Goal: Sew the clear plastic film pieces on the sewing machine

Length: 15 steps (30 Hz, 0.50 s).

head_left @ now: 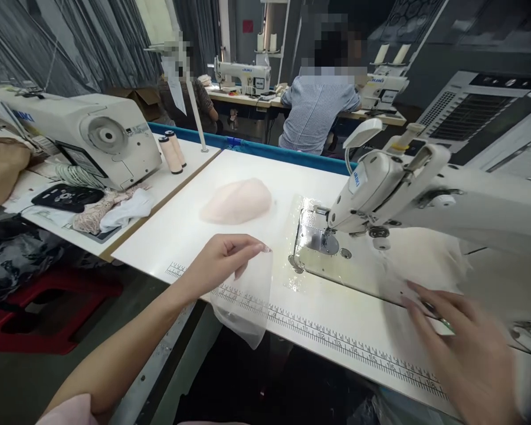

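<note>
My left hand (230, 260) pinches the top edge of a sheer white fabric piece (248, 301), which hangs over the table's front edge and lets the printed ruler show through. A pale pink fabric piece (239, 200) lies on the table beyond this hand. On the right, my right hand (464, 342) is closed around a small slim tool (436, 311) with dark and green parts; motion blur hides its kind. This hand is below the arm of a white sewing machine (380, 183). More pale fabric (429, 254) lies under the machine arm.
A second sewing machine (110, 133) stands at left, with thread cones (171, 154), a black device (68, 196) and cloth scraps around it. Another person's hand (9, 153) rests there. Two people sit ahead near more machines. A red stool (48, 313) is at lower left.
</note>
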### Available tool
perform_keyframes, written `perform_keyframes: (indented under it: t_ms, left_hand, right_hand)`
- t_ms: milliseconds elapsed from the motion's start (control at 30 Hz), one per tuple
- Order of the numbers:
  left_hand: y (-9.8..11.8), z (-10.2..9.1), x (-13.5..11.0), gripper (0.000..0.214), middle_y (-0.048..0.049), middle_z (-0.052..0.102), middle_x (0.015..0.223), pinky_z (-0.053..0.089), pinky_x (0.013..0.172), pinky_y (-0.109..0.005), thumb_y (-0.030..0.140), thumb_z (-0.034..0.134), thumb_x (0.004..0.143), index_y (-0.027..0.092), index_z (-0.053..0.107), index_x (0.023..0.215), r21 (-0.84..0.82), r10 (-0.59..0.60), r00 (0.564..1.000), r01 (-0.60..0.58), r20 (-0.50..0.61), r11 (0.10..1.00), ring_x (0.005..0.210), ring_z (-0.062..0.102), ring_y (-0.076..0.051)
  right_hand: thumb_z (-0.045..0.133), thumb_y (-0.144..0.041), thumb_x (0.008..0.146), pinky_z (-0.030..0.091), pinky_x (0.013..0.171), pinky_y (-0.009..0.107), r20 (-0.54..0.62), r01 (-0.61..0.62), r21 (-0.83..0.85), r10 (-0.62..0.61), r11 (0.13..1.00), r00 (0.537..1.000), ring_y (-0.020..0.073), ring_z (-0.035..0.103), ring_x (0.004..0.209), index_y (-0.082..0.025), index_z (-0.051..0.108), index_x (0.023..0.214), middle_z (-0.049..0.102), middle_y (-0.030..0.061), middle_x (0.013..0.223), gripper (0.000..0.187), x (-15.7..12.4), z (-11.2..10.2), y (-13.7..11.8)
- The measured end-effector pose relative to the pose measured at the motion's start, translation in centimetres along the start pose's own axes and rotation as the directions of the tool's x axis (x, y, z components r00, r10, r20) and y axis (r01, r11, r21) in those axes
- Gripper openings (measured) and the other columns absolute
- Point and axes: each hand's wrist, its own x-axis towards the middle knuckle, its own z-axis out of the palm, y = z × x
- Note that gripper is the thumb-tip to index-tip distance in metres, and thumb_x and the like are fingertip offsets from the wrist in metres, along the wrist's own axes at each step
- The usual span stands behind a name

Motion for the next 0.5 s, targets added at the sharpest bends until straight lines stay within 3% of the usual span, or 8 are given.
perform_keyframes:
  t_ms: [67,100,133,200,233,333,433,500]
  left_hand:
    - [0.8,0.7,-0.6,0.028,0.0041,0.062,0.063,0.039,0.052,-0.020,0.042,0.053,0.095,0.024,0.073,0.104,0.184,0.133,0.991,-0.130,-0.001,0.974,0.052,0.049,-0.007]
    - [1.1,1.3,-0.9,0.025,0.0031,0.067,0.071,0.040,0.053,-0.020,0.038,0.053,0.096,0.024,0.073,0.103,0.289,0.218,0.976,-0.213,0.013,0.934,0.056,0.055,-0.007]
    - [1.4,1.8,-1.4,0.023,0.0027,0.069,0.075,0.041,0.055,-0.021,0.034,0.052,0.097,0.023,0.072,0.102,0.393,0.322,0.946,-0.307,0.031,0.867,0.059,0.058,-0.008]
    - [1.7,2.9,-2.3,0.022,0.0030,0.067,0.067,0.038,0.052,-0.023,0.024,0.050,0.097,0.019,0.071,0.102,0.577,0.524,0.848,-0.470,0.085,0.667,0.056,0.059,-0.009]
    - [1.9,3.4,-2.8,0.022,0.0035,0.064,0.062,0.035,0.049,-0.025,0.020,0.050,0.096,0.016,0.070,0.104,0.652,0.601,0.792,-0.513,0.108,0.559,0.052,0.057,-0.009]
    - [2.1,4.5,-4.5,0.027,0.0027,0.060,0.059,0.032,0.047,-0.029,0.007,0.050,0.092,0.008,0.064,0.114,0.812,0.714,0.690,-0.482,0.120,0.329,0.048,0.052,-0.010]
    - [1.5,6.0,-6.6,0.030,0.0004,0.060,0.061,0.036,0.046,-0.029,0.006,0.046,0.090,0.006,0.063,0.115,0.816,0.750,0.643,-0.511,0.156,0.269,0.049,0.054,-0.012]
    - [0.7,7.1,-8.0,0.022,0.0030,0.054,0.055,0.033,0.041,-0.028,0.011,0.049,0.090,0.011,0.067,0.102,0.703,0.749,0.596,-0.664,0.289,0.256,0.042,0.047,-0.011]
  right_hand:
    - [0.058,-0.056,0.087,0.051,0.059,0.036,0.264,-0.163,0.370,0.065,0.914,0.962,0.0234,0.064,0.074,-0.032,0.060,0.127,0.068,0.0066,0.088,0.046,0.2,0.6,-5.1]
    - [0.057,-0.056,0.088,0.050,0.058,0.033,0.446,-0.255,0.520,-0.005,0.815,0.895,0.0208,0.063,0.067,-0.031,0.052,0.136,0.067,0.0036,0.077,0.055,0.3,0.9,-7.6]
    - [0.054,-0.057,0.090,0.048,0.054,0.030,0.597,-0.341,0.610,-0.132,0.716,0.791,0.0190,0.063,0.062,-0.029,0.043,0.143,0.067,0.0012,0.069,0.061,0.5,1.4,-9.9]
    - [0.037,-0.058,0.097,0.043,0.049,0.027,0.714,-0.472,0.683,-0.369,0.558,0.595,0.0167,0.064,0.058,-0.024,0.045,0.141,0.069,0.0028,0.071,0.057,1.0,2.3,-13.4]
    - [0.032,-0.059,0.098,0.043,0.050,0.026,0.711,-0.494,0.699,-0.427,0.517,0.559,0.0158,0.064,0.057,-0.021,0.056,0.132,0.069,0.0036,0.070,0.056,1.3,2.8,-14.5]
    - [0.033,-0.060,0.098,0.047,0.054,0.025,0.681,-0.478,0.728,-0.437,0.491,0.588,0.0152,0.065,0.063,-0.017,0.072,0.095,0.068,0.0039,0.068,0.058,2.0,3.9,-16.1]
    - [0.050,-0.052,0.094,0.051,0.060,0.024,0.660,-0.403,0.726,-0.400,0.557,0.636,0.0138,0.065,0.067,-0.017,0.070,0.077,0.070,0.0040,0.074,0.044,2.5,4.2,-16.4]
    - [0.064,-0.042,0.087,0.053,0.063,0.025,0.652,-0.364,0.719,-0.393,0.592,0.648,0.0148,0.067,0.070,-0.017,0.069,0.080,0.072,0.0035,0.077,0.026,2.7,4.0,-16.5]
